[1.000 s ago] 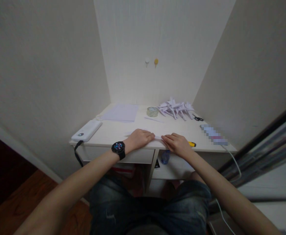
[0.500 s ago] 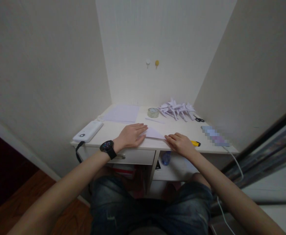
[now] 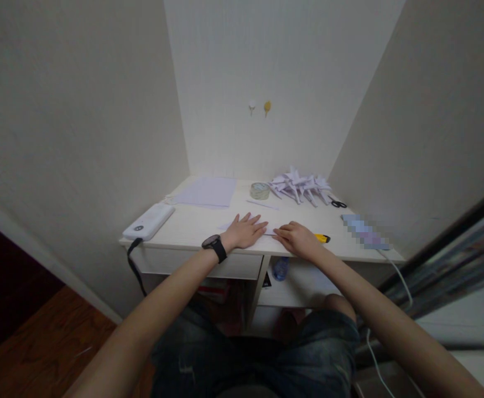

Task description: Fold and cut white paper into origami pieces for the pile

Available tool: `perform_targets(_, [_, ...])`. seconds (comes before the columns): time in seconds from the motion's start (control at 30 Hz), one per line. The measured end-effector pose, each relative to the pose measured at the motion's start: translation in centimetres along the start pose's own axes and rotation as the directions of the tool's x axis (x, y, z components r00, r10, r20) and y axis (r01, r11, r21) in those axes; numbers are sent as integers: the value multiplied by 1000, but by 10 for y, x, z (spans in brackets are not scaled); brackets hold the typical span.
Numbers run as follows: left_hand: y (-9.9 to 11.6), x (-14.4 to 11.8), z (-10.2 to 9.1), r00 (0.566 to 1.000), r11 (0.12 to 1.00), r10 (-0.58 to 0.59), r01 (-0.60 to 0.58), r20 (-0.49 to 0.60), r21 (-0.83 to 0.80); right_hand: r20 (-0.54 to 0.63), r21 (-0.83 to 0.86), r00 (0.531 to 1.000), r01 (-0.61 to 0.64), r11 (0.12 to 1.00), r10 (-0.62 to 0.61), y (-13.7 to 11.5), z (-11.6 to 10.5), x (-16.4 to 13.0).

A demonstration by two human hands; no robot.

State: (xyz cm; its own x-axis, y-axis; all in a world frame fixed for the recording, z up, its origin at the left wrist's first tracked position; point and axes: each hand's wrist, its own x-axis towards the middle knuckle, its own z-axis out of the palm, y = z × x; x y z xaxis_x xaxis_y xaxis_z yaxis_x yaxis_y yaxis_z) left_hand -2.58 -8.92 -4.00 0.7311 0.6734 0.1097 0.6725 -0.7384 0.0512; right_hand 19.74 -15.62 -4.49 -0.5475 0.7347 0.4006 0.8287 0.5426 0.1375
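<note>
Left hand shifted right along the paper.
It now lies open on the paper, fingers spread, near the desk's front edge; right hand pinches the paper's right end, as before.

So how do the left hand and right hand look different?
The left hand lies flat with fingers spread; the right hand has its fingers curled and close together. A black watch is worn just behind the left hand, none behind the right hand. Both hands touch the white paper.
</note>
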Motion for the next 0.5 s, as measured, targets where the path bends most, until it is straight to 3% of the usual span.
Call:
perform_targets(0.3, [3,-1,1,998,998,-54,55,-13,14,-39,102,999,6,995,-2,3,6,-7])
perform_targets(0.5, [4,-4,-1,987,987,-159,159,-2,23,-85,262,990,-85,961,110,4,9,-9])
